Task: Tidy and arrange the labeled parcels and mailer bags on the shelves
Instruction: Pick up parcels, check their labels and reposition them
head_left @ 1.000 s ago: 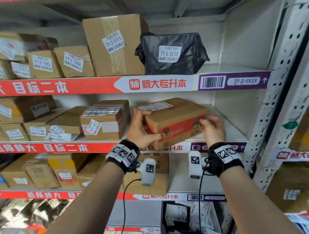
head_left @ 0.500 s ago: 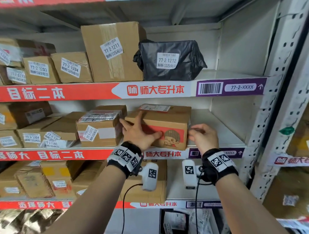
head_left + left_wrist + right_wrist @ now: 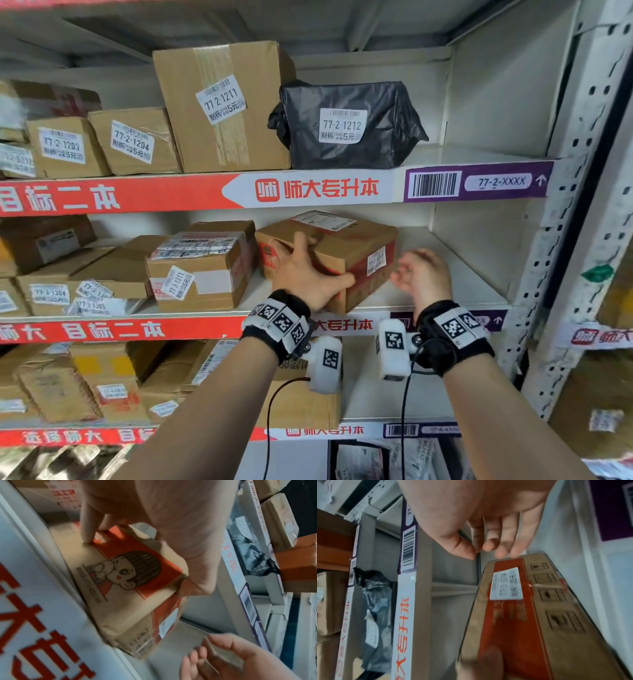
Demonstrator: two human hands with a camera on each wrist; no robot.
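1. Right hand [image 3: 423, 274], centre right of frame: fingers loosely curled, holding nothing, just beside the red-printed box [image 3: 346, 253].
2. Left hand [image 3: 306, 274] grips that box's near corner on the middle shelf [image 3: 445, 298].
3. Taped parcel [image 3: 202, 270] stands close on its left.
4. Black mailer bag [image 3: 346, 125], upper shelf, above.

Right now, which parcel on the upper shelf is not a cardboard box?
The black mailer bag labelled 77-2 1212, at the right end of that row. The other parcels there, such as the tall box beside it, are brown cardboard.
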